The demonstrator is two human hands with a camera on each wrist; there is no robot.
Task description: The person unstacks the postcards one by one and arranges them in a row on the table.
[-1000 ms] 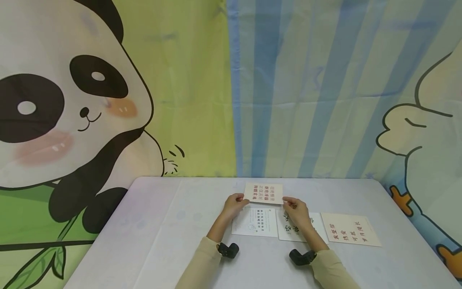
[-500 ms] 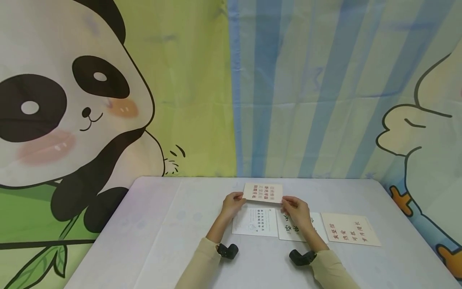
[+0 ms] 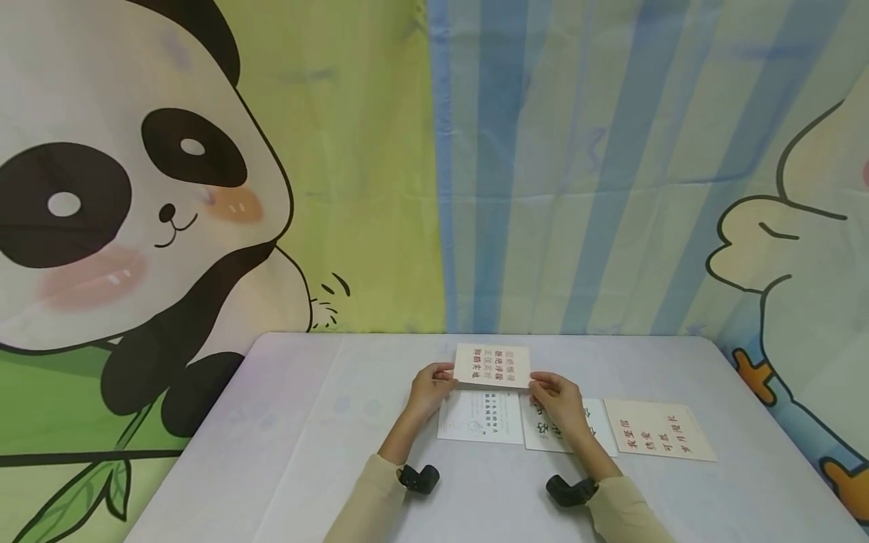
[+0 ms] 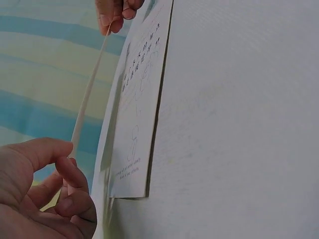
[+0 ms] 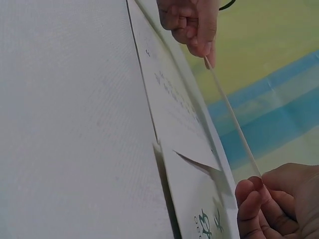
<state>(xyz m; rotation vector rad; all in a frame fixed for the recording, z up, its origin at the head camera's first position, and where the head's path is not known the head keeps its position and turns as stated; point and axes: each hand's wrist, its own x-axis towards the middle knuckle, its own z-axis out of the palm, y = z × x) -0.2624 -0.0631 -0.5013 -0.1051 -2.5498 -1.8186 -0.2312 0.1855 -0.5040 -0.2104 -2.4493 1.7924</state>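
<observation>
Both hands hold up a cream card [image 3: 492, 366] printed with rows of red and grey characters, above the far part of the table. My left hand [image 3: 429, 390] pinches its left end between thumb and fingers. The right hand [image 3: 558, 398] pinches the opposite end. Edge-on in both wrist views, the card [image 4: 91, 87] appears as a thin strip stretched between the two hands. Below it lies a white card [image 3: 480, 419] with small dark print and a line drawing. A second white card [image 3: 543, 434] with dark green brush characters is partly covered by my right hand and forearm.
Right of these, another cream card [image 3: 660, 430] with red-brown characters lies flat in the same row. The white-covered table [image 3: 326, 467] ends at a curtain [image 3: 543, 188] with stripes and cartoon animals. A black wrist device [image 3: 419, 479] sits on each wrist.
The held card has shifted slightly to the left and tipped a little, with its near edge showing thicker. My left hand has moved slightly left; the cards on the table stay put.
</observation>
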